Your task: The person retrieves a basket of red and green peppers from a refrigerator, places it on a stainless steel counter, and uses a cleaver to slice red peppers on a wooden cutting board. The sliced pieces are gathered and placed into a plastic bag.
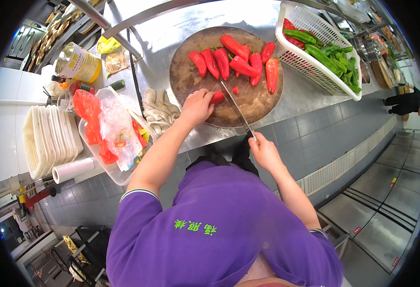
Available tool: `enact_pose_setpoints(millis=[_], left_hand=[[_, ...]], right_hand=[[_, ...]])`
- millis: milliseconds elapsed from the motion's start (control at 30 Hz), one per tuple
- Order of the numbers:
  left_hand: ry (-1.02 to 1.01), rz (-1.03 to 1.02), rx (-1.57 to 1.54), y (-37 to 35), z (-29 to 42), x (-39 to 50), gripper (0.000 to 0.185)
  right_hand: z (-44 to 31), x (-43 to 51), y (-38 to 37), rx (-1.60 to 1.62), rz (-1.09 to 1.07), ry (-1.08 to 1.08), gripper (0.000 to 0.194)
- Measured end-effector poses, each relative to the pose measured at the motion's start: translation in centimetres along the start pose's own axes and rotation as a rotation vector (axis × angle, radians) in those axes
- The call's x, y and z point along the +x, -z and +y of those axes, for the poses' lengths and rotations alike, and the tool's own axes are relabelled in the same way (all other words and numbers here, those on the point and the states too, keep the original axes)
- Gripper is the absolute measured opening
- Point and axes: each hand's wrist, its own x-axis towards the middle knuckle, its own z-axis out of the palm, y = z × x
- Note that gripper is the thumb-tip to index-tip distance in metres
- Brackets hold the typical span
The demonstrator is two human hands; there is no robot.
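Note:
My left hand [196,107] holds a red pepper [217,98] down on a round wooden chopping block [246,113]. In my right hand [265,150] is the handle of a knife [237,109]; its blade reaches over the block, just right of the held pepper. A small cut piece of red pepper [235,90] lies on the other side of the blade. Several whole red peppers [221,64] lie on the far part of the block. A crumpled cloth [158,109] lies on the steel table beside the block, left of it.
A white plastic basket [303,59] of green and red peppers stands at the right. Left are a plastic tub [138,118] with bags and scraps, stacked white baskets [50,140], a plastic roll [73,170] and a large can [77,62]. Metal rails cross overhead. A person [407,100] stands far right.

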Motion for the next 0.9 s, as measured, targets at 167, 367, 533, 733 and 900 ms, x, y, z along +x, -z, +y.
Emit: enact_pose_setpoints(millis=[167,367,533,733,900], left_hand=[[0.102,-0.035,0.153,2.5,-2.4,-0.4,0.038],[0.407,0.082,0.160,3.0,-4.8,5.5,0.043],[0.942,-0.192,-0.068,2.6,-4.5,14.1,0.064],[1.092,0.111,-0.340,0.8,-7.0,14.8,0.079],[0.482,0.335,-0.268,4.1,3.0,9.5,0.062]], right_hand=[[2.4,-1.2,0.4,0.138,-0.036,-0.050,0.039],[3.0,-2.1,0.6,0.354,-0.104,-0.147,0.040],[2.8,-1.9,1.4,0.356,-0.087,-0.124,0.042],[3.4,-1.0,2.4,0.235,-0.102,-0.054,0.044],[4.6,-1.7,2.7,0.507,-0.152,-0.197,0.042]])
